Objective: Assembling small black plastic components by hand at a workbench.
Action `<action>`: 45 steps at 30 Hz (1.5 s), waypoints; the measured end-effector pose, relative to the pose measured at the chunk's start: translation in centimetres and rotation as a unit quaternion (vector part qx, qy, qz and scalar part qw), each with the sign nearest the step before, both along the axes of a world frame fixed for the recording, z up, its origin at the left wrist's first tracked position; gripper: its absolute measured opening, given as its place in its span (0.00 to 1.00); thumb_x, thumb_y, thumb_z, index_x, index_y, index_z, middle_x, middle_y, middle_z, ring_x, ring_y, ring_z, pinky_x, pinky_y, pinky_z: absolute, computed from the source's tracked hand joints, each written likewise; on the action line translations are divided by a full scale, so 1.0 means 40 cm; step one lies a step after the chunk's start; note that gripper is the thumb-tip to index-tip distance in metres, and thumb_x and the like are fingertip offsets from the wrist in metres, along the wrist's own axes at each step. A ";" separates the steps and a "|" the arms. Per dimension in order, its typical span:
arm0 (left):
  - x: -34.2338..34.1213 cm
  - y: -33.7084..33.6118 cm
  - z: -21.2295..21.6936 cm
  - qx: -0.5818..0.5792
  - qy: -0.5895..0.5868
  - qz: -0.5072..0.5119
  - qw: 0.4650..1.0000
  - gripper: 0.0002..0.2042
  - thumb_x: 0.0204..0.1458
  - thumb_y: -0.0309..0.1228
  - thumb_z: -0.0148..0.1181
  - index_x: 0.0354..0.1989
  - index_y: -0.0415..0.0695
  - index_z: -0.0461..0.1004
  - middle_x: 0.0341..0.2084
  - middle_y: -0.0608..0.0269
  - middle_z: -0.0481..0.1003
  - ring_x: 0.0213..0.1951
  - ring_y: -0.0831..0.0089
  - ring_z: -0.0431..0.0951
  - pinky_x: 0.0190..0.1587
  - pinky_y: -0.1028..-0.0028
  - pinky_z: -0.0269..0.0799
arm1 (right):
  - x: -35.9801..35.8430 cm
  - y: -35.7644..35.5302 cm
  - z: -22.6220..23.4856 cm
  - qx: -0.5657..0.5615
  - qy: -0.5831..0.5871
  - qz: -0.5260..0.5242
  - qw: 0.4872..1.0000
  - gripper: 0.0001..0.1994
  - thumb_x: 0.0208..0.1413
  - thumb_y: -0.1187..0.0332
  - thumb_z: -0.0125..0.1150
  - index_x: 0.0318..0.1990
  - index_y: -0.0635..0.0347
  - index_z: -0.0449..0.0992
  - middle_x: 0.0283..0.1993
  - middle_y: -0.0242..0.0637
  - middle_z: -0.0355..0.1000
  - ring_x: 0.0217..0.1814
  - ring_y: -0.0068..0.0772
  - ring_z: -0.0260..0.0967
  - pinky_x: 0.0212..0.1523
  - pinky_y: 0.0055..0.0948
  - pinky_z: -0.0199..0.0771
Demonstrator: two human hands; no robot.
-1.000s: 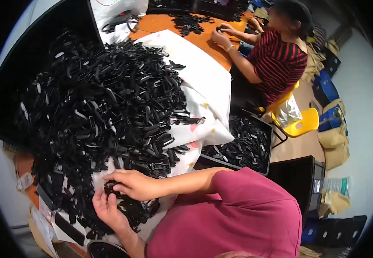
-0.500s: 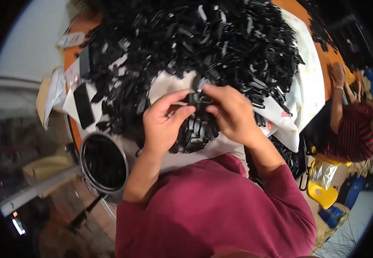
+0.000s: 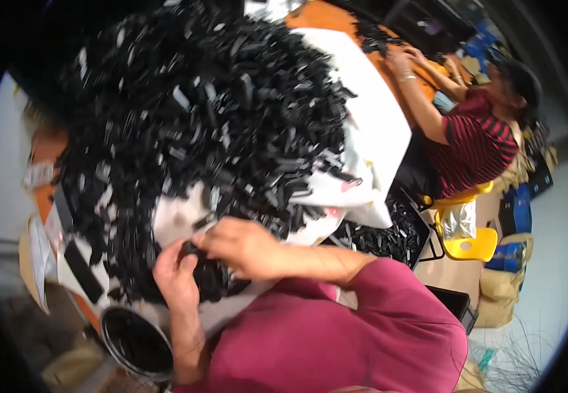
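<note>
My left hand (image 3: 178, 278) is closed, its thumb and fingers pinching a small black piece (image 3: 191, 249), apparently plastic. From the right, my right hand (image 3: 243, 247) reaches across with bent fingertips closed on the same piece, hiding much of it. Both hands are over the near edge of a large heap of small, glossy black pieces (image 3: 218, 118). Just beyond them shows a bare patch of the white cloth (image 3: 178, 219) under the heap. More black pieces lie beneath my hands, partly covered by them.
A round, metal-rimmed container (image 3: 136, 344) stands at the near left, below a flat black bar (image 3: 83, 272). To the right are a dark bin of black pieces (image 3: 392, 232) and a yellow stool (image 3: 470, 245). A co-worker in a striped shirt (image 3: 474, 147) sits at the orange table (image 3: 320, 18).
The view has swung right, so the heap appears farther left and more of the co-worker shows. My hands have come closer together around the small black piece.
</note>
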State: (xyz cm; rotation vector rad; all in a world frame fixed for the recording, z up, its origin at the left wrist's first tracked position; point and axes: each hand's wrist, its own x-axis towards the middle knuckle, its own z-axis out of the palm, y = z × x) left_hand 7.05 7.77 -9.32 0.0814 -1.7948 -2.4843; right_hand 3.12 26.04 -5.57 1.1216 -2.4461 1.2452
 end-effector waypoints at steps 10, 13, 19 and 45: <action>0.008 -0.034 0.010 -0.305 0.038 0.070 0.949 0.12 0.41 0.17 0.58 0.38 0.32 0.73 0.31 0.58 0.74 0.31 0.74 0.72 0.36 0.79 0.68 | -0.018 -0.018 -0.044 -0.053 -0.032 0.029 0.998 0.21 0.39 0.79 0.57 0.47 0.63 0.71 0.33 0.39 0.66 0.37 0.38 0.65 0.35 0.31 0.70; -0.002 -0.055 0.034 -0.340 0.047 0.024 0.939 0.14 0.43 0.20 0.59 0.41 0.31 0.72 0.33 0.58 0.74 0.33 0.74 0.73 0.39 0.78 0.68 | -0.007 -0.027 -0.048 -0.102 -0.033 0.011 0.994 0.20 0.42 0.78 0.58 0.47 0.64 0.71 0.34 0.40 0.67 0.37 0.39 0.66 0.36 0.31 0.70; -0.003 0.046 -0.013 -0.007 0.064 0.152 0.986 0.17 0.47 0.20 0.57 0.47 0.29 0.66 0.41 0.56 0.71 0.40 0.72 0.72 0.45 0.76 0.68 | 0.010 -0.067 -0.027 -0.144 -0.013 -0.074 0.987 0.19 0.43 0.77 0.59 0.47 0.63 0.71 0.35 0.40 0.68 0.35 0.40 0.67 0.32 0.31 0.71; -0.038 0.096 0.098 -0.036 -0.053 0.118 0.991 0.12 0.53 0.23 0.48 0.44 0.29 0.68 0.40 0.58 0.72 0.41 0.73 0.71 0.46 0.77 0.66 | -0.035 -0.035 0.015 -0.169 0.076 -0.054 0.981 0.17 0.45 0.71 0.63 0.44 0.60 0.73 0.33 0.40 0.71 0.30 0.33 0.69 0.28 0.27 0.68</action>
